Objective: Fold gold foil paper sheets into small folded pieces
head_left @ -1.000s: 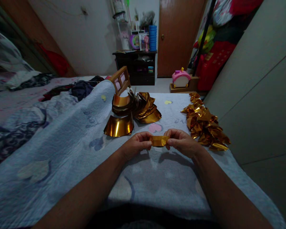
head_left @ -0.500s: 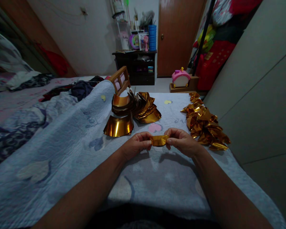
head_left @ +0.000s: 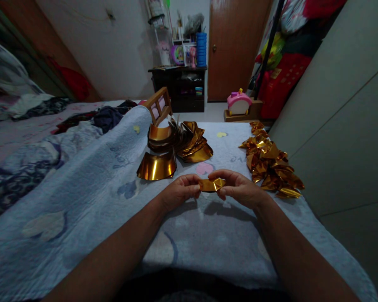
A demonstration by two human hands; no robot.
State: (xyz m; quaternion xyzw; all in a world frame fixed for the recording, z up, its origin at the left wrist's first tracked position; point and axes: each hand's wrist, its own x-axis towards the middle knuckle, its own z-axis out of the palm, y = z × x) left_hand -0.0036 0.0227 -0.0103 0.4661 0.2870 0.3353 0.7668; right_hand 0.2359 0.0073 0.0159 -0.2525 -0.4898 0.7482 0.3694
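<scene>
A small folded piece of gold foil paper (head_left: 211, 185) is held level between both hands, above the blue quilt. My left hand (head_left: 183, 189) pinches its left end between thumb and fingers. At its right end, my right hand (head_left: 237, 187) grips the paper, with the index finger along the top edge and the thumb below. Beyond the left hand lie loose stacks of flat, curved gold foil sheets (head_left: 156, 166). To the right of the right hand is a heap of folded gold foil pieces (head_left: 271, 161).
A light-blue quilt (head_left: 220, 247) with heart patterns covers the surface under my arms. Its left side rises toward bunched bedding (head_left: 72, 142). A pale cabinet wall (head_left: 343, 126) borders the right edge. At the far end stand a wooden chair back (head_left: 159, 105) and a pink toy (head_left: 239, 103).
My right fingers have shifted along the foil piece, and its right end now shows a raised, pointed fold. The left hand stays almost in place.
</scene>
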